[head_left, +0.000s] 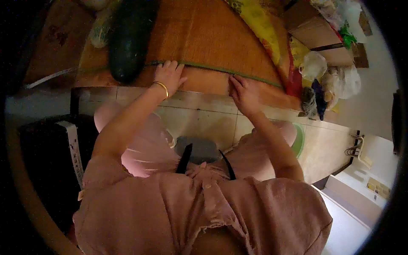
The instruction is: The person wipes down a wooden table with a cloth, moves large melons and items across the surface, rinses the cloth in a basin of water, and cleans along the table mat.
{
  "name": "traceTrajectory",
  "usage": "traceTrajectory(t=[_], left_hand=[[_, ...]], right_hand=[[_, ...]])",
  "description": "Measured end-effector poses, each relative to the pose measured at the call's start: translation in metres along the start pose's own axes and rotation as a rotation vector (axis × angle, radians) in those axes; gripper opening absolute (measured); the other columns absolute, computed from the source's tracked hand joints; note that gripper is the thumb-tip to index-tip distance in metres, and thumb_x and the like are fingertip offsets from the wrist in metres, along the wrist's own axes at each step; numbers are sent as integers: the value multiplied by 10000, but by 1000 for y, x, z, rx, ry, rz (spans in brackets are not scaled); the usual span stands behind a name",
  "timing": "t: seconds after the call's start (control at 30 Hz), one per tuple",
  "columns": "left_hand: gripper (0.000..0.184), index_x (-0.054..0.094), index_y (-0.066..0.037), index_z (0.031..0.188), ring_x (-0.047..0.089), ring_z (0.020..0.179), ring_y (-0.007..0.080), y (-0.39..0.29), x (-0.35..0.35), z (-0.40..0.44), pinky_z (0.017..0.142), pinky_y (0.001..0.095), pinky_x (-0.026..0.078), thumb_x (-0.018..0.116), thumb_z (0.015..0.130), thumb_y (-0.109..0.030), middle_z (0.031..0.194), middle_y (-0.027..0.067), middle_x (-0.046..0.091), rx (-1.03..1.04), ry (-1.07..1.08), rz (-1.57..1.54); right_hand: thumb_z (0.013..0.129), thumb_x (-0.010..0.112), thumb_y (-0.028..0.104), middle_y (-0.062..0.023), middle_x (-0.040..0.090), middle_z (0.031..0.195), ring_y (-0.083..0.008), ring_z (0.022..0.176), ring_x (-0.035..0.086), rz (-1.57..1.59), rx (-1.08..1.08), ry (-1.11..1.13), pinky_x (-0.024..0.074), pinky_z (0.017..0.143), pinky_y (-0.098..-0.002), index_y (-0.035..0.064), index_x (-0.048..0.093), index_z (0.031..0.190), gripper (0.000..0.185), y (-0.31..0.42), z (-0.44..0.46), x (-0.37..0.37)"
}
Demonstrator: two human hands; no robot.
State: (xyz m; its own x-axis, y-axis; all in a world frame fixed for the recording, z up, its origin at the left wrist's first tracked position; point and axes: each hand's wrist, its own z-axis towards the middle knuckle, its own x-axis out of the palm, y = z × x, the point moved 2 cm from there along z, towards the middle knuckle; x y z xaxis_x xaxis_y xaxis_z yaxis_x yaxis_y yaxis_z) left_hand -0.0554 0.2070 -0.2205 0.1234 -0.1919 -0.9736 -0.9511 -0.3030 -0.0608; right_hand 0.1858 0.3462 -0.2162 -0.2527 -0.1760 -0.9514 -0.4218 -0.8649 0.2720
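A long, thin green strip [208,67] runs across the wooden tabletop [204,34], close to its near edge. My left hand [169,76], with a gold bangle at the wrist, lies on the strip with its fingers stretched forward. Farther right, my right hand [244,93] has its fingers drawn together, their tips at the strip; exactly how they grip it is partly hidden. A big dark green gourd-like vegetable [129,42] lies left of my left hand, across the line of the strip.
Yellow and red plastic packaging [261,32] lies at the right of the table. Beyond it are cardboard boxes [314,32] and crumpled clear bags [313,64]. A black chair or stool [46,148] stands at lower left. A green basin [299,140] sits on the tiled floor.
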Motion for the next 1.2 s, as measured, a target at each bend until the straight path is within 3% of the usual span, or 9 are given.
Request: traceTrajectory(t=[0.13, 0.2, 0.23, 0.3, 0.4, 0.7, 0.83, 1.13, 1.2], left_hand=[[485, 431, -61, 1245, 453, 1085, 309, -5, -23, -10, 916, 452, 365, 484, 874, -369, 1118, 134, 504, -81, -165, -267], [466, 430, -62, 1249, 454, 1100, 316, -9, -11, -11, 933, 442, 361, 477, 880, -344, 1143, 141, 504, -56, -309, -217], [448, 428, -63, 1252, 455, 1114, 323, -10, -7, -12, 949, 433, 357, 470, 887, -319, 1167, 147, 504, -30, -435, -155], [435, 417, -66, 1267, 461, 1120, 321, -8, -15, -10, 962, 422, 353, 458, 892, -282, 1191, 150, 502, -37, -382, -154], [420, 402, -73, 1288, 473, 1128, 312, 9, -18, -9, 979, 402, 349, 440, 896, -220, 1225, 150, 497, 24, -312, -160], [458, 392, 0, 1277, 463, 1147, 331, 15, 3, 10, 981, 412, 355, 473, 887, -227, 1260, 195, 472, -170, -126, -306], [479, 448, 40, 1220, 473, 1135, 345, 33, 9, 8, 964, 383, 372, 506, 881, -293, 1215, 228, 499, -178, -339, -427], [372, 551, 12, 1126, 536, 1027, 358, 36, -43, 11, 903, 382, 417, 497, 873, -256, 1102, 223, 566, -163, -710, -612], [367, 556, 9, 1122, 557, 1009, 353, 43, -37, 17, 886, 380, 431, 501, 878, -260, 1074, 222, 583, -156, -719, -590]], right_hand=[[815, 571, 153, -106, 512, 1172, -329, 995, 511, 51, 145, -52, 436, 861, -414, 84, 477, 1242, 443, 21, -9, 27], [846, 553, 172, -130, 507, 1190, -313, 1063, 500, 1184, 780, -231, 447, 890, -403, 54, 474, 1216, 397, 9, 6, 39], [846, 553, 172, -130, 507, 1190, -313, 1063, 500, 1173, 771, -226, 447, 890, -403, 54, 474, 1216, 397, 9, 16, 33], [876, 531, 294, -196, 463, 1202, -287, 972, 573, 2329, 920, -609, 535, 766, -372, -24, 417, 1196, 465, 20, 38, 17], [901, 491, 256, -254, 459, 1157, -360, 914, 586, 2269, 674, -557, 542, 800, -360, -40, 366, 1168, 417, 14, 54, -9], [922, 416, 150, -284, 515, 1032, -404, 960, 572, 1984, 765, -300, 541, 806, -391, -71, 323, 1186, 357, -38, 74, -46], [924, 428, 199, -226, 527, 1140, -348, 1063, 532, 1809, 832, -261, 504, 849, -385, -55, 362, 1222, 397, -22, 70, -67], [865, 534, 327, -100, 595, 898, -194, 788, 540, 1058, 556, -305, 435, 737, -331, -10, 572, 1020, 373, -38, 76, -99], [885, 490, 346, -118, 585, 995, -216, 898, 535, 1320, 586, -190, 401, 850, -318, -19, 563, 1063, 412, -39, 76, -98]])
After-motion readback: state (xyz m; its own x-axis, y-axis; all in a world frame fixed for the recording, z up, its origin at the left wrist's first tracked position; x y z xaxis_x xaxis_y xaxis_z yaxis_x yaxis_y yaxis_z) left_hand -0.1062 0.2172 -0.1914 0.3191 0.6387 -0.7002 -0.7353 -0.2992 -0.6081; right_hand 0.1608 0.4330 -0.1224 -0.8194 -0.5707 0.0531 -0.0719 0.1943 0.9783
